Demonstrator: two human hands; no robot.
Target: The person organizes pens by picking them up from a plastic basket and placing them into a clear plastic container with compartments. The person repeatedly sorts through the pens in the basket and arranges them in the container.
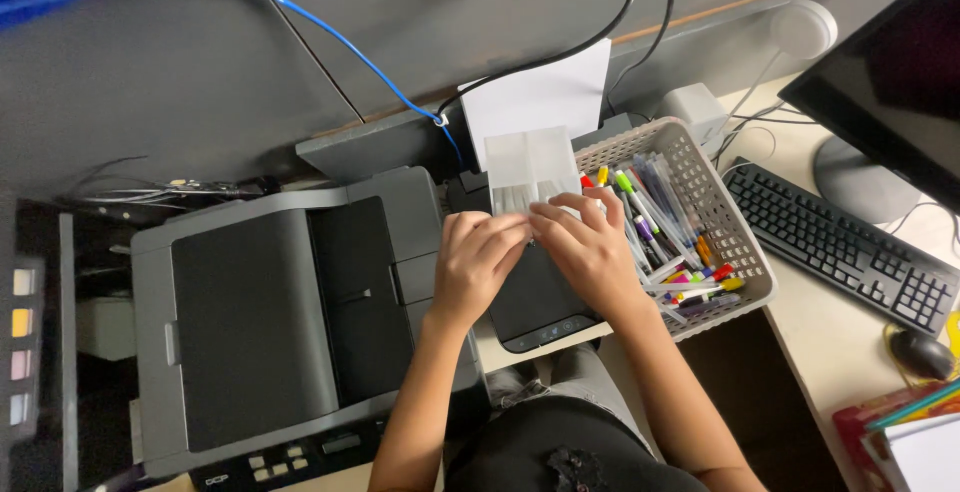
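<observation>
Both hands, the left hand point(478, 257) and the right hand point(585, 242), pinched the lower edge of a clear plastic packet point(530, 170) held up over the small black printer point(535, 302), beside the white basket point(745, 252) of pens point(670, 242). It looked light, thin, floppy and slippery, best gripped at its edges or corners.

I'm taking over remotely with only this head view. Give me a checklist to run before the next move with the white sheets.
1. Both hands on the folded white sheets: ok, left hand and right hand pinch the lower edge.
2. Sheets above the small black printer: ok.
3. Plain paper upright in the rear tray: ok.
4. Pen basket beside the right hand, wrist touching it: cannot tell.
5. Black cable crossing above the paper: not ok.
</observation>
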